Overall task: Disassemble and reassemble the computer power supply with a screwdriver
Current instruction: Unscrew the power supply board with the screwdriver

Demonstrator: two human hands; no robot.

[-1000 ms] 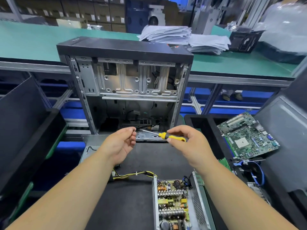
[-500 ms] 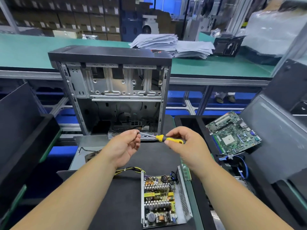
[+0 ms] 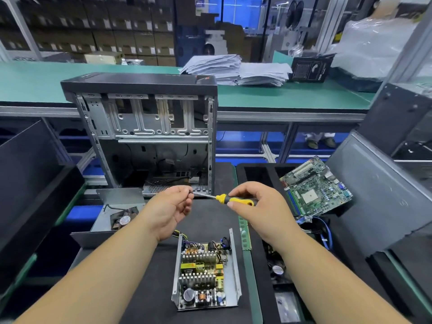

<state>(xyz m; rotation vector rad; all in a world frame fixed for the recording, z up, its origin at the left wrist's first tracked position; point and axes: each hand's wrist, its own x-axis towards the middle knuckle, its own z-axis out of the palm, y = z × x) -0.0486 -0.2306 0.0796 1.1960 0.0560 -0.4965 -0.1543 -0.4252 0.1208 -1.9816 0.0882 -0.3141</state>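
Two bare hands meet above the dark surface [image 3: 145, 265] in the head view. The right hand [image 3: 257, 204] has its fingers curled round the yellow-and-black handle of the screwdriver [image 3: 230, 199], which lies nearly level with its shaft pointing left. The left hand [image 3: 171, 208] pinches the metal tip of that shaft between thumb and fingers, the other fingers loosely bent.

Below the hands, near the front edge, the opened power supply [image 3: 205, 270] sits on the surface with its cover off, showing heatsinks, coils and capacitors inside a bare metal tray. A bundle of coloured wires runs from its far end beneath the left wrist. Just right of it lies a green memory stick [image 3: 245, 235].

Behind the hands stands an open computer case [image 3: 145, 134], upright, its drive cage bare. To the left, a grey metal cover [image 3: 119, 213] with a small fan rests in a lower tray. To the right, a green motherboard [image 3: 315, 185] leans tilted in a black bin, with blue cables [image 3: 323, 230] under it. Stacks of paper [image 3: 236, 69] lie on the far green bench.
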